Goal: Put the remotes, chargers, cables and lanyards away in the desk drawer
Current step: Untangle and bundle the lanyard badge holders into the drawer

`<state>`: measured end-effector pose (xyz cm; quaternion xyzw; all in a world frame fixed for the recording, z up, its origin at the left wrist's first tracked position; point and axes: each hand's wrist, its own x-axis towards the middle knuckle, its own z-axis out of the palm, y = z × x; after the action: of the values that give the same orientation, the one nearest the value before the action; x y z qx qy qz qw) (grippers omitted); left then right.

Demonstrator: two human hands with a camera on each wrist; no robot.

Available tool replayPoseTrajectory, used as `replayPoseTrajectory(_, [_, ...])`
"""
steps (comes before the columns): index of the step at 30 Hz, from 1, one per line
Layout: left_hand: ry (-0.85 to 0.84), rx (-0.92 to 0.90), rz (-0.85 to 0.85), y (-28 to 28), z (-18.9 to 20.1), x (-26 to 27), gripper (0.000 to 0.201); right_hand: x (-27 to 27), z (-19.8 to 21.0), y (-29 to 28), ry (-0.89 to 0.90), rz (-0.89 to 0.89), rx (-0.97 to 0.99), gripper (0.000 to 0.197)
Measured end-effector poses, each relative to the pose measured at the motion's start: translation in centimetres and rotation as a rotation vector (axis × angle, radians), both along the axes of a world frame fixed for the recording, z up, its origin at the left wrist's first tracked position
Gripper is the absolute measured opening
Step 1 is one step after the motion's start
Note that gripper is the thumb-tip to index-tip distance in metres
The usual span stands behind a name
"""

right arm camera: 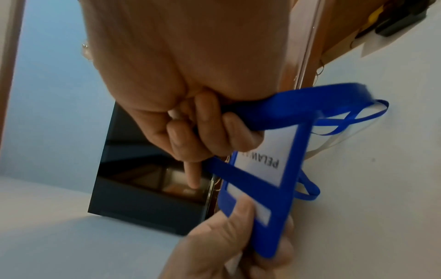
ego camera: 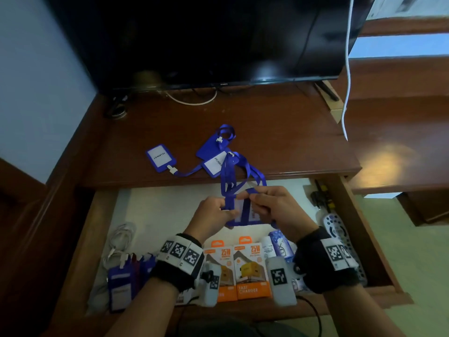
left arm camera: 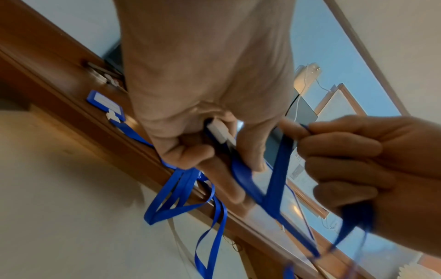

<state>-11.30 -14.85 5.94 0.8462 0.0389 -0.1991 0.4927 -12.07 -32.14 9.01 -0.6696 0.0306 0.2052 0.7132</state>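
Observation:
Over the open drawer (ego camera: 155,210) both hands hold a blue badge holder (ego camera: 239,215) with a white "PELAWAT" card (right arm camera: 267,166). My left hand (ego camera: 227,211) grips its lower edge (left arm camera: 241,177), thumb on the front (right arm camera: 241,213). My right hand (ego camera: 246,197) pinches the blue lanyard strap (right arm camera: 286,111), which crosses the holder. The strap's loops (ego camera: 233,171) trail up to the desk edge. Three more blue badge holders (ego camera: 160,158) (ego camera: 211,147) (ego camera: 213,165) lie on the desk top.
In the drawer lie orange charger boxes (ego camera: 252,268), a white cable (ego camera: 121,239), blue lanyard badges (ego camera: 121,280), a grey remote (ego camera: 337,229) and small blue-white tubes (ego camera: 279,242). A television (ego camera: 194,40) stands at the desk's back. A white cord (ego camera: 347,69) hangs at right.

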Motion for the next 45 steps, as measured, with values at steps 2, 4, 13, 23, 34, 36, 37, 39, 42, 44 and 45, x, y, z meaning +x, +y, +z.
replayPoseTrajectory(2, [0.035, 0.060, -0.078, 0.5, 0.3, 0.1, 0.007, 0.1, 0.0, -0.4, 0.003, -0.024, -0.001, 0.026])
replayPoseTrajectory(4, [0.062, 0.057, -0.163, 0.8, 1.0, 0.0, 0.004, 0.2, -0.3, -0.8, 0.006, -0.048, -0.029, 0.025])
replayPoseTrajectory(13, [0.161, -0.056, -0.294, 3.1, 2.9, 0.3, 0.004, 0.7, -0.7, -2.2, -0.050, 0.101, -0.231, 0.026])
replayPoseTrajectory(23, [0.125, -0.578, -0.112, 4.0, 3.6, 0.3, 0.025, -0.2, -3.2, -0.1, -0.073, 0.046, -0.061, 0.026])
replayPoseTrajectory(34, [0.002, -0.719, 0.334, 4.1, 2.5, 0.9, 0.016, -1.6, -5.8, 0.6, 0.024, -0.098, 0.086, 0.036])
replayPoseTrajectory(36, [0.008, -0.723, 0.390, 4.0, 2.2, 1.0, 0.010, -1.7, -6.1, 0.5, 0.034, -0.106, 0.068, 0.038])
replayPoseTrajectory(37, [0.012, -0.720, 0.405, 4.0, 2.0, 1.0, 0.010, -1.7, -6.1, 0.5, 0.040, -0.108, 0.063, 0.039])
replayPoseTrajectory(39, [0.021, -0.693, 0.428, 3.8, 1.6, 1.2, 0.010, -1.7, -6.1, 0.6, 0.050, -0.105, 0.043, 0.038])
replayPoseTrajectory(42, [0.032, -0.580, 0.478, 3.3, 0.7, 1.4, 0.007, -1.6, -5.9, 0.7, 0.060, -0.090, -0.007, 0.039])
replayPoseTrajectory(44, [0.044, -0.486, 0.509, 2.5, 0.2, 1.5, 0.005, -1.6, -5.7, 0.8, 0.062, -0.079, -0.033, 0.039])
replayPoseTrajectory(45, [0.048, -0.440, 0.515, 2.0, -0.1, 1.4, 0.005, -1.6, -5.4, 0.9, 0.058, -0.069, -0.043, 0.038])
